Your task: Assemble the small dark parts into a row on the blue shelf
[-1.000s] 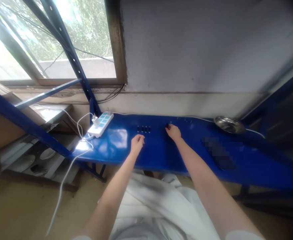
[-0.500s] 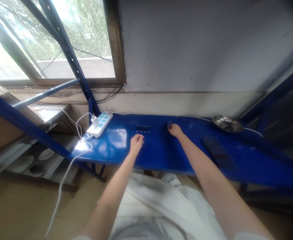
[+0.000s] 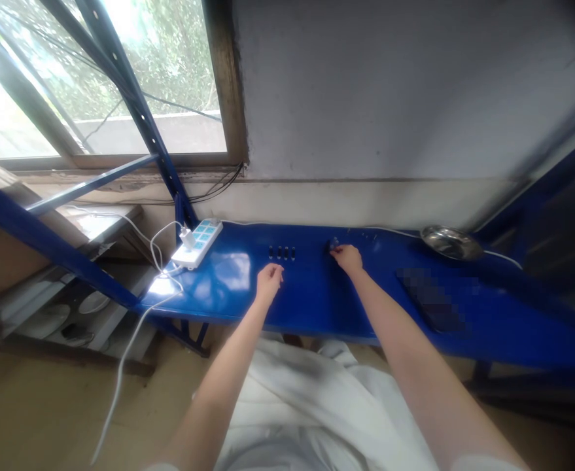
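Note:
Several small black cylinders with pale ends (image 3: pixel 282 252) stand in a row on the blue table (image 3: pixel 307 294). Just in front of them is my left hand (image 3: pixel 270 281), its fingers curled together, with nothing visible in them. Farther right, my right hand (image 3: pixel 348 259) has thumb and fingers pinched near the tabletop. Whatever lies between those fingertips is too small to make out. Right by them are a small dark piece (image 3: pixel 327 246) and a few tiny shiny bits (image 3: pixel 335 241).
A white power strip (image 3: pixel 197 244) with a plug in it lies at the table's left end. More tiny pieces (image 3: pixel 364 235) lie along the back edge. Toward the right are a shiny metal dish (image 3: pixel 451 243) and a dark blurred flat object (image 3: pixel 429 301).
My right hand has shifted slightly right, from the small dark piece to the shiny bits beside it. My left hand and the row of cylinders stay put.

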Available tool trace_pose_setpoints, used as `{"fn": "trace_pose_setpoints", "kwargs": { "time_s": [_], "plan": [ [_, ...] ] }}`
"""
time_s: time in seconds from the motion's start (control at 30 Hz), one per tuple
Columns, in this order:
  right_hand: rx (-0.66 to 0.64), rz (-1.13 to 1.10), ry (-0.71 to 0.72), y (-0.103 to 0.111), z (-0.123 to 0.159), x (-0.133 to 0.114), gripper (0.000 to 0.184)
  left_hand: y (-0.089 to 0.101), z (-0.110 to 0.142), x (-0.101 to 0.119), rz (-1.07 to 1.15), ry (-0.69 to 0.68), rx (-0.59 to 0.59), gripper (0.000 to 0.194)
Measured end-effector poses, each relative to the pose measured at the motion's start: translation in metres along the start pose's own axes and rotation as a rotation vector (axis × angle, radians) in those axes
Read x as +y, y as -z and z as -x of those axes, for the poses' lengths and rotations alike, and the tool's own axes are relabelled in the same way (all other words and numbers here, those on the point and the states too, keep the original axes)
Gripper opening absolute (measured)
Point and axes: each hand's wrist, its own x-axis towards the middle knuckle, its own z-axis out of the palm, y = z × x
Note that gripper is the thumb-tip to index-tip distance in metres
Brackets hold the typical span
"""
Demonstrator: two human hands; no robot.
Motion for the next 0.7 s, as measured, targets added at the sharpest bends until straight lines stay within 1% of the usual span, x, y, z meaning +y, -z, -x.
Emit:
{"fn": "trace_pose_setpoints", "kwargs": {
  "time_s": [0.13,0.27,0.4,0.47,0.57,0.63,0.7],
  "plan": [
    [-0.045,0.007,0.013,0.001,-0.005,0.002,0.026,0.0,0.002,0.004,-0.005,-0.006,0.003,0.024],
    [-0.104,-0.025,0.015,0.004,-0.01,0.002,0.03,0.0,0.002,0.004,0.0,-0.008,0.005,0.024],
    [-0.193,-0.144,-0.041,0.01,-0.01,0.007,0.041,-0.001,-0.001,-0.001,0.014,-0.007,0.016,0.024],
    [-0.202,-0.234,-0.069,0.014,-0.006,0.011,0.039,-0.002,-0.002,-0.003,0.019,-0.005,0.021,0.023],
    [-0.156,-0.321,-0.078,0.017,0.008,0.012,0.023,-0.002,-0.002,-0.004,0.007,-0.015,0.019,0.023],
    [-0.064,-0.306,-0.065,0.017,0.022,0.006,0.017,-0.002,-0.002,-0.003,-0.003,-0.02,0.019,0.023],
    [0.053,-0.285,-0.009,0.014,0.039,-0.006,0.019,-0.002,-0.001,-0.002,-0.008,-0.024,0.019,0.024]
  ]
}}
